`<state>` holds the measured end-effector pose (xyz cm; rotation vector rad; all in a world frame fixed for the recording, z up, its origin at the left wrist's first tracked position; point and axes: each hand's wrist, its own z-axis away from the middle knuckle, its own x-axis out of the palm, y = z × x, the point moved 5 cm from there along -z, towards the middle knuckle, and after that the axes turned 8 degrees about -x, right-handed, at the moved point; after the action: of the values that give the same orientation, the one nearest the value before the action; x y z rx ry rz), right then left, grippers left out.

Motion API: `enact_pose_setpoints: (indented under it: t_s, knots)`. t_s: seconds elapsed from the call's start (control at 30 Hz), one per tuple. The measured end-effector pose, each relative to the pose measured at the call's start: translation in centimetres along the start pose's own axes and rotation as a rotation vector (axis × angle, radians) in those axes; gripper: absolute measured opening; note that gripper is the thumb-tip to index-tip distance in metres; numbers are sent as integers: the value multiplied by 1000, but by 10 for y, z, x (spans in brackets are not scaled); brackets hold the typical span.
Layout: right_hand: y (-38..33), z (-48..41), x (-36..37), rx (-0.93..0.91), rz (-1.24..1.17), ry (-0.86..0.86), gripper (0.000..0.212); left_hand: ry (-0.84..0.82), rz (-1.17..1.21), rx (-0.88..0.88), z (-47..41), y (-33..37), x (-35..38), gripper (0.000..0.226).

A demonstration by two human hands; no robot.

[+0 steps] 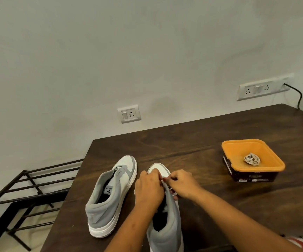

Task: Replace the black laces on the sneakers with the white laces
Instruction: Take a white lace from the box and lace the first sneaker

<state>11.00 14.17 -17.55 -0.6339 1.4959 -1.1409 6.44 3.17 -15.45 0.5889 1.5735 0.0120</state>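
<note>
Head view. On a dark brown wooden counter [201, 142], a pair of shoes, heels toward the camera. To the left, standing free and unlaced, the left grey-and-white high-top sneaker [110, 193], just beside its mate. Largely covered by both forearms and hands, the right grey-and-white high-top sneaker [167, 226], with only the toe cap and grey collar showing. Curled over its throat, the left hand [148, 190], fingertips pinching a flat white lace [164, 179]. Closed on the same lace from the other side, the right hand [182, 184], the two sets of fingertips almost touching. Eyelets here hidden behind the knuckles.

Well apart to the right, a square orange plastic tub [276, 167] with a dark label, holding a small coiled bundle of off-white lace [252, 159]. Past the counter's left edge, a black metal rack [29, 188]. On the pale wall, a single white socket plate [129, 114] and a longer white socket strip [261, 89], with a black cable [299, 96] dropping to the counter's far corner.
</note>
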Motion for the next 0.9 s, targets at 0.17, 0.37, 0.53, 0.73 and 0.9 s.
enact_pose_setpoints:
  t_s: [0.17,0.37,0.53,0.73,0.9]
  knots:
    - [-1,8,3,-18,-20,-129,26,53,-59,37,-4,-7,-3,15]
    - [1,13,3,27,-97,-122,15,137,-177,162,-4,-1,1,22]
    - [4,15,5,52,-173,-165,14,107,-62,148,-4,-6,4,22]
    - [3,15,3,84,-248,-236,17,-47,33,126,-8,-9,6,17]
    - [3,12,4,113,-241,-196,26,81,-323,244,-5,2,3,27]
